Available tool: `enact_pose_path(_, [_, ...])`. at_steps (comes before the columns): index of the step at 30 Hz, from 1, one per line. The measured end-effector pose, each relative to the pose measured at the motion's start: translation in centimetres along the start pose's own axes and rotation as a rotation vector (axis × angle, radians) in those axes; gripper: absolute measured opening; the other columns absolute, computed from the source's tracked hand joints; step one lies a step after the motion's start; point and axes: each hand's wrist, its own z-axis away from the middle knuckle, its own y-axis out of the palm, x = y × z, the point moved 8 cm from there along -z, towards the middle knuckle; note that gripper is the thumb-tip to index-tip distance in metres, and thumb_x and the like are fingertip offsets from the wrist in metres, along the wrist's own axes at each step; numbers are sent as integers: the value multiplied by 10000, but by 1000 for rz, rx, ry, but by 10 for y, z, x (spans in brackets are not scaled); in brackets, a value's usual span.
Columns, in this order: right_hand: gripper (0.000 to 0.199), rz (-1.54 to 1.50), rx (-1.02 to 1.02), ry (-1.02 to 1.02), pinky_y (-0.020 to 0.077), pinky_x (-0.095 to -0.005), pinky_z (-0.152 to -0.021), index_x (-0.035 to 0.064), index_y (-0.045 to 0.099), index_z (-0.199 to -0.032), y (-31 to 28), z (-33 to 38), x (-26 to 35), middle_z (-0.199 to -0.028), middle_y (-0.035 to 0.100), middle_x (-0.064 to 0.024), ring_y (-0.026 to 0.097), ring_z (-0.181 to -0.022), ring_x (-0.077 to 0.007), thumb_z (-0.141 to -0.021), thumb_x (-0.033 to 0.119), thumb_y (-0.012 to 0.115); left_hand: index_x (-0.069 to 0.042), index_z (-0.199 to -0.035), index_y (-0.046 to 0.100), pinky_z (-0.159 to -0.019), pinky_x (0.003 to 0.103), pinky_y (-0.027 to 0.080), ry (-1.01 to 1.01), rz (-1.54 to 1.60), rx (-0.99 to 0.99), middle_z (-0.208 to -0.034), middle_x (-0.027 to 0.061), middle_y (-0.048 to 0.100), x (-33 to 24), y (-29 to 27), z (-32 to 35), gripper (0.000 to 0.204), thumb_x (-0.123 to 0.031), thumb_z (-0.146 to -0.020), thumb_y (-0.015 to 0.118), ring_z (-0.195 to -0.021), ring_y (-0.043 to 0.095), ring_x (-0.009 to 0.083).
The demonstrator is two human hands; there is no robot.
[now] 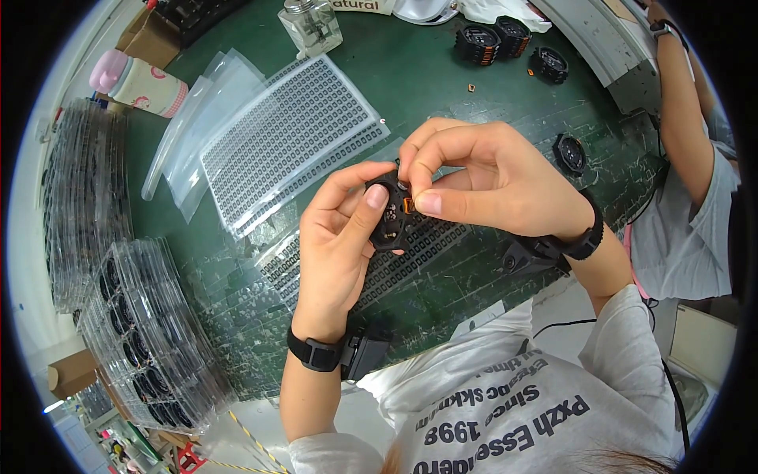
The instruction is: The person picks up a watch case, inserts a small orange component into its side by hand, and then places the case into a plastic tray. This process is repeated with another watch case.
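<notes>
My left hand (pixel 335 229) grips a black watch case (pixel 388 229) between thumb and fingers, its inner side with small metal parts turned up. At the case's right edge is a small orange part (pixel 408 205), where my right hand (pixel 489 178) pinches with bent fingers and thumb tip. The right fingertips partly hide what lies between them. Beneath both hands lies a sheet of small black pieces in rows (pixel 410 257). A larger sheet of the same kind (pixel 292 134) rests just beyond, on clear plastic film (pixel 197 158).
Stacked clear trays of black watch parts (pixel 150 340) line the left side. Black watch cases (pixel 478 45), a single one (pixel 570 154) and a loose orange piece (pixel 471 88) lie right. A glass jar (pixel 310 28) and pink-lidded bottle (pixel 142 85) stand behind. Another person's arm (pixel 685 118) is at right.
</notes>
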Motion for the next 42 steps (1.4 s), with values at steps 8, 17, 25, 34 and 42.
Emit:
enact_pose_path(8, [38, 2, 19, 10, 475, -226, -794, -27, 582, -846, 0, 0, 1, -1055, 476, -76, 528, -892, -102, -823, -11, 608, 9, -1134, 530, -684, 226, 535, 0, 31, -3, -978, 111, 647, -2, 3, 1, 240, -90, -915, 535, -845, 635, 125])
enact_pose_path(17, [40, 87, 27, -6, 483, -230, -796, -34, 575, -851, -1, 1, 2, -1056, 473, -82, 536, -890, -104, -823, -18, 598, 13, -1125, 539, -745, 227, 510, 0, -16, -9, -994, 104, 643, -1, 2, 0, 238, -85, -909, 548, -877, 621, 120])
enact_pose_path(25, [43, 122, 28, -34, 493, -235, -801, -31, 576, -852, -1, 1, 4, -1048, 476, -83, 541, -893, -110, -824, -11, 602, 14, -1122, 542, -749, 227, 506, 2, -22, -17, -994, 103, 641, -1, 2, 1, 235, -83, -908, 550, -874, 619, 116])
enact_pose_path(34, [55, 124, -6, -29, 505, -263, -820, -19, 580, -852, 0, 2, 5, -1032, 485, -77, 547, -902, -124, -809, -19, 615, 14, -1120, 546, -751, 230, 502, 15, -21, -17, -988, 103, 645, -2, 2, 0, 231, -80, -909, 546, -873, 620, 119])
enact_pose_path(42, [86, 121, -40, -41, 508, -261, -819, -10, 574, -837, 2, 0, 6, -1009, 498, -73, 551, -910, -126, -786, -28, 641, 9, -1119, 548, -745, 223, 496, 21, -28, -21, -975, 101, 648, -4, -1, 3, 229, -83, -909, 548, -867, 619, 117])
